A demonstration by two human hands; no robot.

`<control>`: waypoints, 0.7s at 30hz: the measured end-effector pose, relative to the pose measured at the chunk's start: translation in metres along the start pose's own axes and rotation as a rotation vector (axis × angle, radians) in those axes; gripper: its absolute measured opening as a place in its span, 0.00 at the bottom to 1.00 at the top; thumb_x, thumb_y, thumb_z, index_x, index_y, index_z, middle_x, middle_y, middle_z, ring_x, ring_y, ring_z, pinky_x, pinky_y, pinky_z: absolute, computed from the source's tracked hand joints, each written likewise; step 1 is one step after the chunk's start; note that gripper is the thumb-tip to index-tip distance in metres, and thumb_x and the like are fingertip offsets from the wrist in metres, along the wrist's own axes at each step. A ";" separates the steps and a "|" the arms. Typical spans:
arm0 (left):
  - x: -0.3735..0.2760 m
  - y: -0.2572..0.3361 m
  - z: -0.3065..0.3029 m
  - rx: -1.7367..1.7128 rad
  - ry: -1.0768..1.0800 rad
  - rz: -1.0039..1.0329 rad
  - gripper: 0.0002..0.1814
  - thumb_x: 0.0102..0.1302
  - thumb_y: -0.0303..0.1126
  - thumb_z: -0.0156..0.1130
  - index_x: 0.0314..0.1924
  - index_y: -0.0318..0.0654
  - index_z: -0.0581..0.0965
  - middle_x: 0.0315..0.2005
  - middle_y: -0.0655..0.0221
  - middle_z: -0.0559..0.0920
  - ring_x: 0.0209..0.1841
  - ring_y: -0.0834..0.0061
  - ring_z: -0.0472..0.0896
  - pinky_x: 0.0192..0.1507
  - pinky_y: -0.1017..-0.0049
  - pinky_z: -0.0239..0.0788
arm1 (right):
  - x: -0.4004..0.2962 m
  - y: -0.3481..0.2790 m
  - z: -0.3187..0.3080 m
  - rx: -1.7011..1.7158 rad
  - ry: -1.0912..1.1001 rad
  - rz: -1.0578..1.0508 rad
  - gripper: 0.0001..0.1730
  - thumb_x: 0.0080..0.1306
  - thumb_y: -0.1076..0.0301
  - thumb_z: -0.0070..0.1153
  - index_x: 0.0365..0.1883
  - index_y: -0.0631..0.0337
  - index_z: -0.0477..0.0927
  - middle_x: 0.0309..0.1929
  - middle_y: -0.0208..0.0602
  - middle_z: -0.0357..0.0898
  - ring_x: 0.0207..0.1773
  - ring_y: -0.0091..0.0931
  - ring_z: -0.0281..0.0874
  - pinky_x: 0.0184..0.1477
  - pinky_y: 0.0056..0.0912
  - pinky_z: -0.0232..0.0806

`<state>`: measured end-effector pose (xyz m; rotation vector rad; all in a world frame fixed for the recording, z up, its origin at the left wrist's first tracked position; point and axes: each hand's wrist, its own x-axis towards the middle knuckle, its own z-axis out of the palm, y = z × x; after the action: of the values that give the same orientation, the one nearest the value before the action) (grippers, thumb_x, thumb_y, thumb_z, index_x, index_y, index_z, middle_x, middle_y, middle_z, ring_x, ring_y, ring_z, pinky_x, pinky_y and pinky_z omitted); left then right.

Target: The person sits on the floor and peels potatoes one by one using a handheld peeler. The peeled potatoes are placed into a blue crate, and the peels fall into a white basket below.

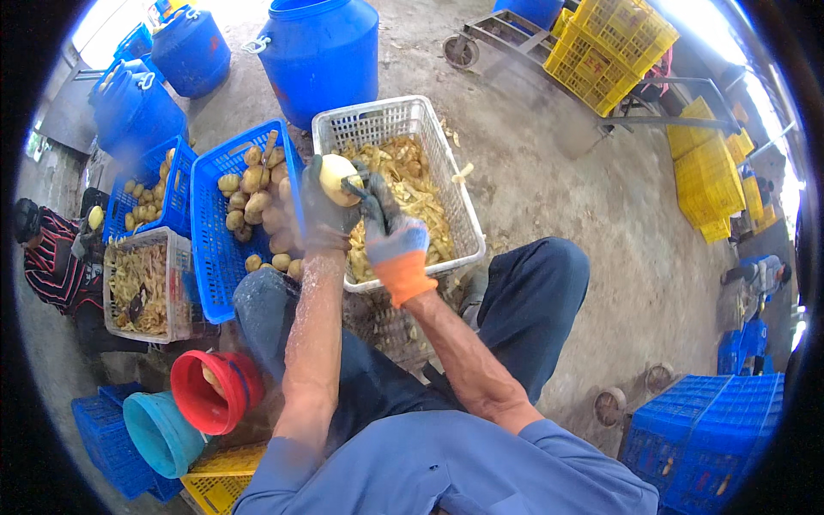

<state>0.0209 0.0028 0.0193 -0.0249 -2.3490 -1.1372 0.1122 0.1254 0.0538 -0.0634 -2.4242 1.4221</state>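
My left hand [325, 203], in a dark glove, grips a mostly peeled, pale potato [338, 180] over the near-left part of a white plastic crate [473, 248]. My right hand [389, 222], in a dark-and-grey glove with an orange cuff, is closed around a small dark-handled tool, likely a peeler, at the potato's right side; its blade is mostly hidden. Peelings [421, 193] fill much of the white crate. Left of it, a blue crate [209, 257] holds unpeeled potatoes [257, 199], with a flat wooden-looking piece upright among them.
Blue barrels [322, 58] stand beyond the crates. At left, a co-worker [61, 257] holds a potato beside another crate of peelings [168, 290]. A red bucket [225, 393] and a turquoise bucket [161, 431] lie near my left knee. Yellow crates [611, 55] rest on a cart at upper right.
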 end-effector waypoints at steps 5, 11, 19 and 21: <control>0.003 -0.003 0.007 0.009 0.021 -0.022 0.39 0.59 0.31 0.79 0.67 0.32 0.71 0.55 0.56 0.82 0.54 0.62 0.83 0.56 0.65 0.80 | -0.029 0.017 0.021 -0.045 0.142 -0.064 0.26 0.68 0.65 0.61 0.65 0.57 0.82 0.28 0.53 0.84 0.28 0.44 0.85 0.33 0.44 0.73; 0.001 -0.015 0.004 0.130 0.061 0.009 0.37 0.61 0.29 0.77 0.68 0.32 0.71 0.55 0.56 0.82 0.53 0.63 0.83 0.55 0.66 0.79 | -0.006 0.019 0.021 -0.425 0.035 -0.218 0.26 0.69 0.58 0.61 0.65 0.54 0.81 0.25 0.48 0.84 0.25 0.44 0.82 0.31 0.49 0.71; 0.004 0.009 -0.006 -0.109 -0.099 -0.248 0.34 0.65 0.32 0.73 0.69 0.35 0.71 0.54 0.58 0.82 0.49 0.68 0.83 0.51 0.68 0.79 | 0.016 0.015 0.028 -0.390 -0.032 -0.038 0.25 0.72 0.57 0.58 0.66 0.52 0.80 0.29 0.52 0.85 0.32 0.49 0.84 0.35 0.51 0.74; 0.004 0.000 -0.004 -0.090 -0.043 -0.224 0.34 0.65 0.33 0.73 0.69 0.36 0.71 0.54 0.58 0.82 0.50 0.67 0.83 0.51 0.67 0.79 | 0.006 0.010 0.034 -0.313 -0.014 0.044 0.24 0.72 0.56 0.58 0.63 0.53 0.82 0.31 0.55 0.85 0.34 0.50 0.84 0.37 0.52 0.74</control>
<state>0.0192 -0.0010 0.0236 0.1881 -2.3822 -1.3604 0.0948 0.1036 0.0314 -0.1813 -2.6503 1.0497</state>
